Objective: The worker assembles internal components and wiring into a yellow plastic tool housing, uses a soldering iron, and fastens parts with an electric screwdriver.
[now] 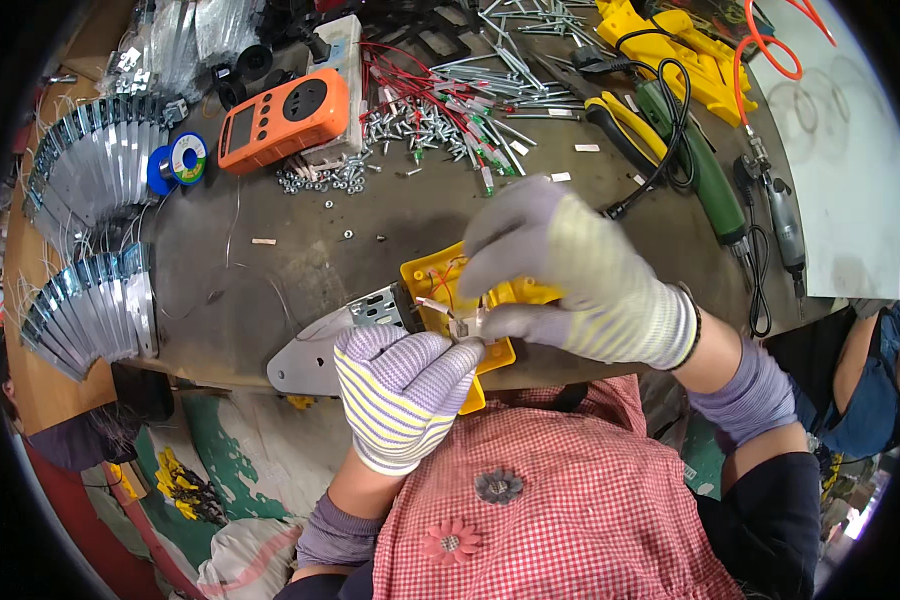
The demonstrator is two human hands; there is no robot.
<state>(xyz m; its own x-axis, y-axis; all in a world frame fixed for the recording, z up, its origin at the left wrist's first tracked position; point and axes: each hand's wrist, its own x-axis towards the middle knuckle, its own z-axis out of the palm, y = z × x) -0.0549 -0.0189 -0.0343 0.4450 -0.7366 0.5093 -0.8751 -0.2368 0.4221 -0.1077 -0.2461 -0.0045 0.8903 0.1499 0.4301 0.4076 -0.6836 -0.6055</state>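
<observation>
A yellow plastic housing [411, 272] lies at the table's near edge, with thin red and white wires inside it. A grey metal blade-shaped plate [305, 358] with a slotted end reaches from it to the left. My left hand [400, 395], in a striped knit glove, rests by the housing. Its thumb and fingers pinch a small pale piece [460, 328] at the wires, partly hidden by the fingertips. Over the housing's right side is my right hand [580, 285], gloved alike and blurred by motion. Its thumb and fingers stand apart, with nothing visible between them.
Screws and red-wired parts [425, 110] are heaped at the back beside an orange meter [285, 120]. A solder spool [178, 163] and fanned metal plates [90, 300] lie left. Right are yellow-handled pliers [625, 130], a green corded tool [705, 180] and an air screwdriver [785, 225].
</observation>
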